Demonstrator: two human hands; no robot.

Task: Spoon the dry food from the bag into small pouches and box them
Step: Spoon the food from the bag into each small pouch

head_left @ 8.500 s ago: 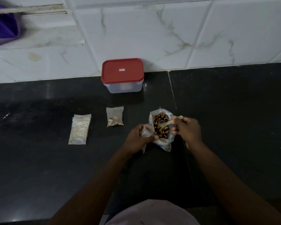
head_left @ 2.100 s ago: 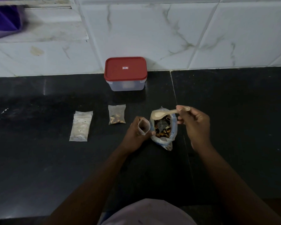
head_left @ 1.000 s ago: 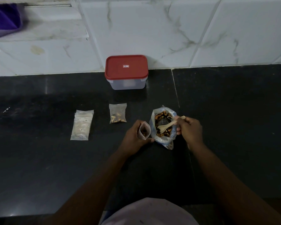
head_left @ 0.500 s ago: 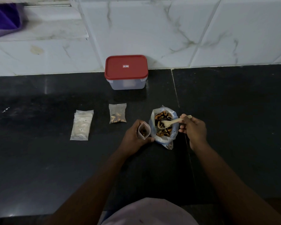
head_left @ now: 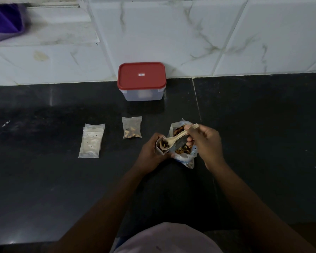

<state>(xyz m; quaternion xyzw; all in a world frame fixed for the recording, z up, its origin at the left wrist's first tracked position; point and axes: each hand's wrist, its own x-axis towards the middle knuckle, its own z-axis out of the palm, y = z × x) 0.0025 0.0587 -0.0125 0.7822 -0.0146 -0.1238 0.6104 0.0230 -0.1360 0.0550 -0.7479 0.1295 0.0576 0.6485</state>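
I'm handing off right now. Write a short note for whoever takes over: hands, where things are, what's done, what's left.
Left hand holds an open pouch beside the bag.
Right hand holds the spoon, its bowl at the pouch mouth.
A filled pouch lies on the counter; empty pouches are stacked to its left. The box stands at the wall, lid on.
Done: one pouch filled.
Left: finish this pouch, fill the others, box them all.

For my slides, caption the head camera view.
Right hand holds a spoon of dry food at the mouth of a pouch gripped by the left hand.
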